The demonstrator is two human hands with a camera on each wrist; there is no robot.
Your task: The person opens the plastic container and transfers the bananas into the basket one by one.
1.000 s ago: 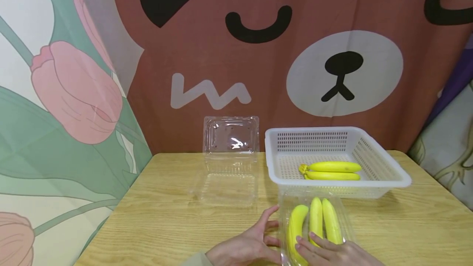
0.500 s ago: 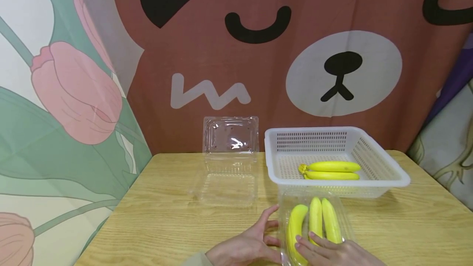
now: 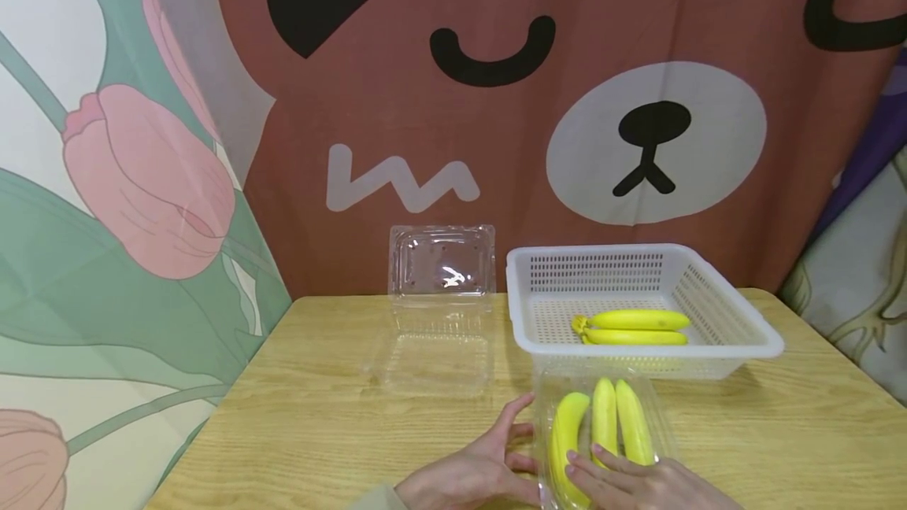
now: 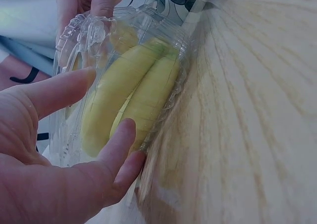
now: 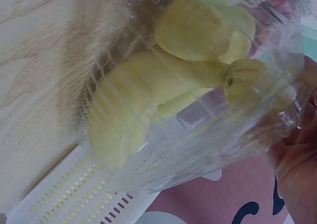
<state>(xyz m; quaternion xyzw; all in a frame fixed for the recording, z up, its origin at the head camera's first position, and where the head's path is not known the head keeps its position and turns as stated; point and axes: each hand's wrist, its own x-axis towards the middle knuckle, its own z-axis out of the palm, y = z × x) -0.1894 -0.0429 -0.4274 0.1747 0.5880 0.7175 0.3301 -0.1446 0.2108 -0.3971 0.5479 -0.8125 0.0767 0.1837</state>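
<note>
In the head view, a clear plastic clamshell box (image 3: 567, 376) with several yellow bananas (image 3: 634, 423) lies at the table's near right; its lid appears to be down over them. My left hand (image 3: 471, 467) touches the box's left side with spread fingers. The left wrist view has its thumb (image 4: 64, 92) against the upper part of the wall and its fingertips (image 4: 124, 135) lower down. Flat across the near part of the lid rests my right hand (image 3: 645, 482), fingers extended. Only part of that hand (image 5: 299, 169) shows at the edge of the right wrist view.
Behind the box stands a white perforated basket (image 3: 648, 351) holding two bananas (image 3: 638, 321) joined at the stem. Left of it, another clear clamshell box (image 3: 439, 360) stands with its lid raised. The wooden table (image 3: 305, 408) ends at a printed curtain (image 3: 368, 101).
</note>
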